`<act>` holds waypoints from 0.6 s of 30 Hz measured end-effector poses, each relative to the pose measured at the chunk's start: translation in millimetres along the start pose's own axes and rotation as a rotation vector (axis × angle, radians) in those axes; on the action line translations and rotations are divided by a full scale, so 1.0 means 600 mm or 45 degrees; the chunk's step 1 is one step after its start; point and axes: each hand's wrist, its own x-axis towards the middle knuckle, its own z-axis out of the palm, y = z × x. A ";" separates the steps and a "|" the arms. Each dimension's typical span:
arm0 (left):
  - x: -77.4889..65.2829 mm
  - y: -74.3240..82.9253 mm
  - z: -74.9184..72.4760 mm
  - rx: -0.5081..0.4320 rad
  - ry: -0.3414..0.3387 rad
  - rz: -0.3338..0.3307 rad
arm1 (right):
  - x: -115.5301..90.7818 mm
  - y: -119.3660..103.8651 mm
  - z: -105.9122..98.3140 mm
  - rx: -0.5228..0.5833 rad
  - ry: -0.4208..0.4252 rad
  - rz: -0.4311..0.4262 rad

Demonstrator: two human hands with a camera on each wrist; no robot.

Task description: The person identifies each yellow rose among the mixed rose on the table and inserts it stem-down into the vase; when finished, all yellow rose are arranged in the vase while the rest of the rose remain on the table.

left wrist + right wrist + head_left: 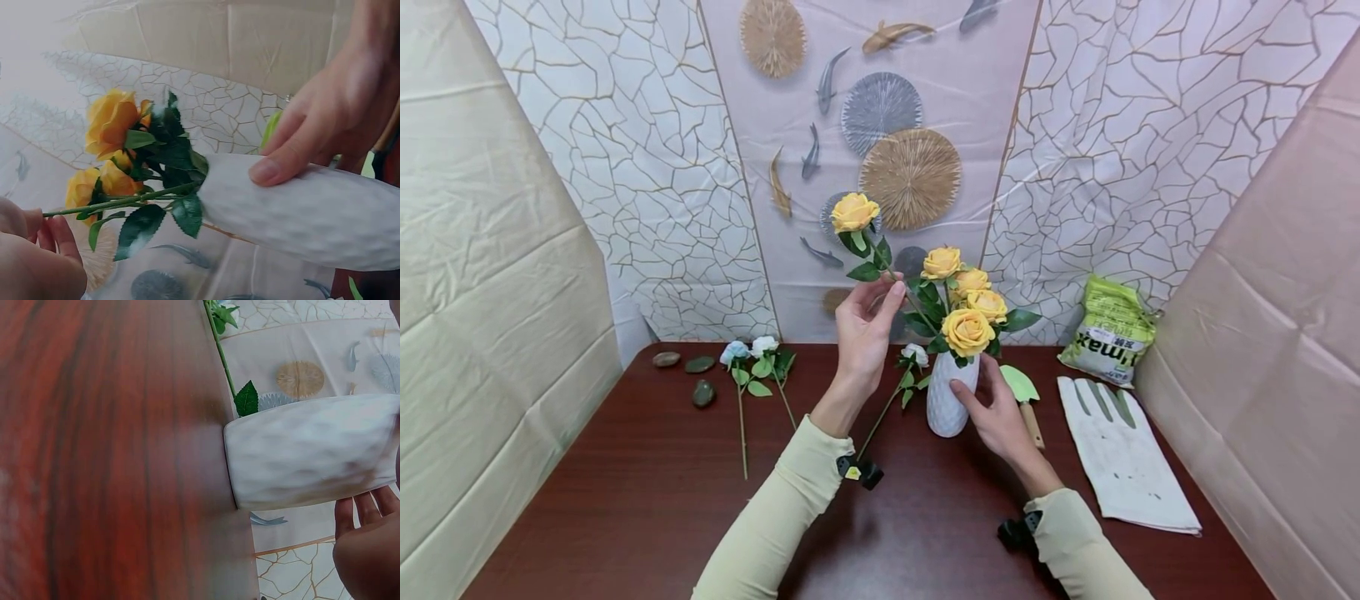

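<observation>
My left hand pinches the green stem of a yellow rose between thumb and fingers, its bloom up and to the left of the hand. In the left wrist view that stem slants into the mouth of a white dimpled vase. Several more yellow roses with dark green leaves stand bunched in the vase. My right hand holds the vase from its right side, thumb on the front and fingers behind. The vase stands upright on the dark red table.
Left of the vase lies a white flower. Further left are a blue flower, another white flower and dark stones. To the right lie a green-bladed trowel, white gloves and a green bag.
</observation>
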 end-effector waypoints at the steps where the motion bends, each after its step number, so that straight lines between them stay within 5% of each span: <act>1: -0.001 -0.002 0.000 0.019 -0.003 -0.006 | 0.000 0.000 0.000 -0.003 -0.001 0.004; 10: -0.001 -0.010 -0.005 0.086 -0.003 0.025 | 0.000 0.003 0.000 -0.002 0.004 0.005; 18: -0.003 -0.005 0.003 0.167 -0.012 0.166 | 0.000 0.002 0.001 -0.006 0.003 -0.006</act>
